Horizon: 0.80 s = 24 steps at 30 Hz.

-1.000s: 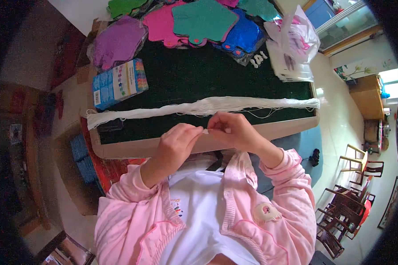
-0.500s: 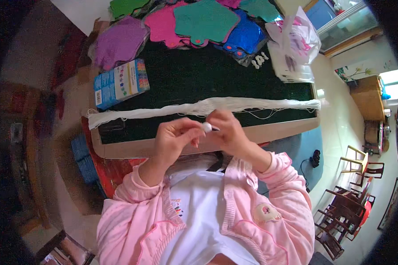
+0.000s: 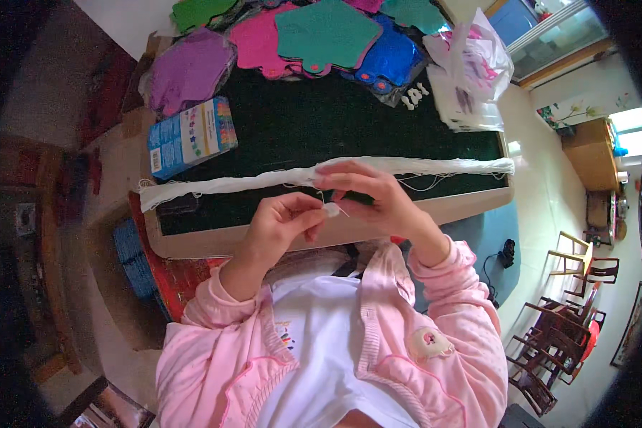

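Note:
My left hand [image 3: 282, 222] is closed, thumb and fingertips pinching a small white bundle of thread [image 3: 332, 209] in front of my chest. Short loose ends stick out of the bundle. Just to the right, my right hand [image 3: 378, 200] has its fingers stretched and apart, its thumb close to the bundle. Whether a strand touches those fingers is too small to make out. Behind both hands a long white skein of thread [image 3: 250, 181] lies across the dark green board, partly covered by the right fingertips.
A blue box [image 3: 192, 137] stands at the left of the board [image 3: 285, 125]. Bagged felt shapes [image 3: 328, 32] in several colours lie along the far side. Small white thread bundles [image 3: 414, 96] sit near a white plastic bag [image 3: 478, 64]. Chairs [image 3: 556, 339] stand on the floor at right.
My right hand has opened, its fingers lifting away from the white bundle and reaching up over the skein. My left hand keeps its pinch in nearly the same place.

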Available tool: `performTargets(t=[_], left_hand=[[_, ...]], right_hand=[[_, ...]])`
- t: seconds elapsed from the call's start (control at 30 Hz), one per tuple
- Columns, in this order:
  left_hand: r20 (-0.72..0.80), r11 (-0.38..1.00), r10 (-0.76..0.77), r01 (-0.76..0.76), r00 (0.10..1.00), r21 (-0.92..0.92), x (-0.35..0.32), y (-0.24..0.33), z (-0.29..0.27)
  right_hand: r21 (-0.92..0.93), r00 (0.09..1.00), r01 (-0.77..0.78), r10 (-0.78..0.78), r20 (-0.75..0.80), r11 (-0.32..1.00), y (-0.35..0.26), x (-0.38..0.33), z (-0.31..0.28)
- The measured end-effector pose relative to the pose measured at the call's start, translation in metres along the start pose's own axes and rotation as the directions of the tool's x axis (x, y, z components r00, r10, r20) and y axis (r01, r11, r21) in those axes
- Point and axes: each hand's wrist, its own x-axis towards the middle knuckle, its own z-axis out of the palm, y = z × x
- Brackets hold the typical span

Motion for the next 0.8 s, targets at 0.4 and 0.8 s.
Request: performTargets(t=[0.4,0.8], left_hand=[[-0.09,0.993,0.042,-0.051,0.995,-0.107,-0.005,0.009,-0.01],[-0.184,0.973,0.229,-0.22,0.956,0.066,-0.02,-0.001,-0.016]], right_hand=[[0.348,0.876,-0.211,0.335,-0.346,0.913,0.006,-0.002,0.047],[0.198,0.963,-0.228,0.251,-0.098,0.953,-0.019,-0.026,0.069]])
